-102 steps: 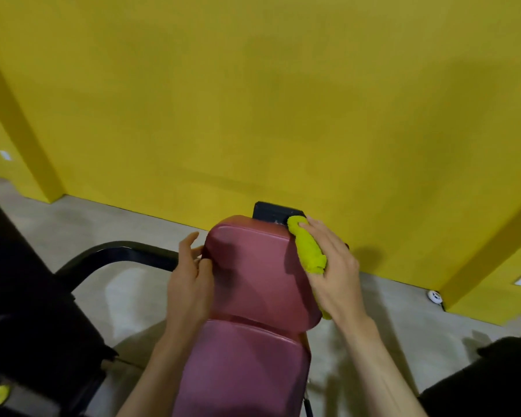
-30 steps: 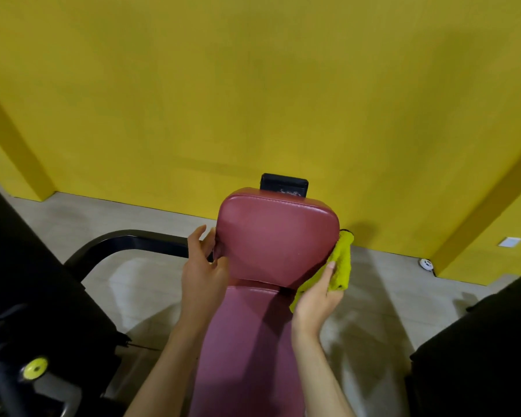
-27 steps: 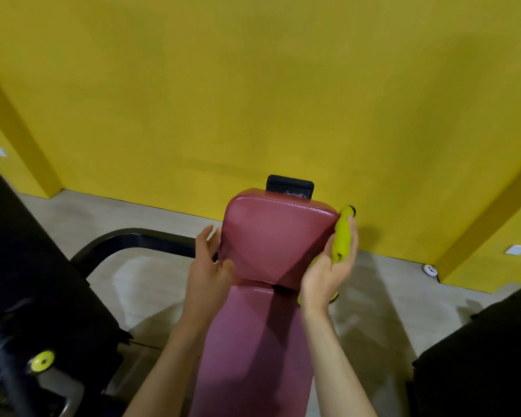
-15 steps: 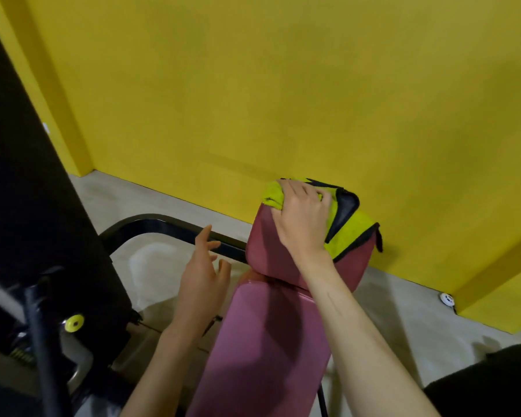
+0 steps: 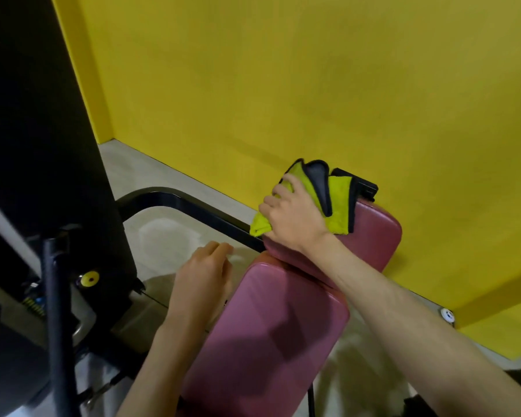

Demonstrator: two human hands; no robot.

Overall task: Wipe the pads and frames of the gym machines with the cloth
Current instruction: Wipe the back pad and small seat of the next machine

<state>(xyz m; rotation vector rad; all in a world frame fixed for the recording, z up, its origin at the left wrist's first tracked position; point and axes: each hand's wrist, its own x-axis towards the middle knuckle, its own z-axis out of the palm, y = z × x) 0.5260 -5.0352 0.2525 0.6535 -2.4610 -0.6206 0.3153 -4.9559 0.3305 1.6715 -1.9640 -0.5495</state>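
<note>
A maroon padded bench runs up the middle of the view, with a long back pad (image 5: 271,335) and a smaller head pad (image 5: 370,239) above it. My right hand (image 5: 292,218) presses a yellow-green cloth with a grey side and black edging (image 5: 337,203) onto the head pad's top left corner. My left hand (image 5: 202,278) hovers off the back pad's left edge, fingers loosely curled, holding nothing. A black bracket (image 5: 366,188) shows behind the head pad.
A curved black frame tube (image 5: 193,209) runs along the floor to the left of the bench. A tall black machine housing (image 5: 42,145) with a vertical bar (image 5: 59,326) and a yellow knob (image 5: 90,279) stands at the left. The yellow wall (image 5: 283,85) is close behind.
My right hand has slid the cloth left along the top of the head pad to its left corner. My left hand has stayed off the pad. The view has swung to the left.
</note>
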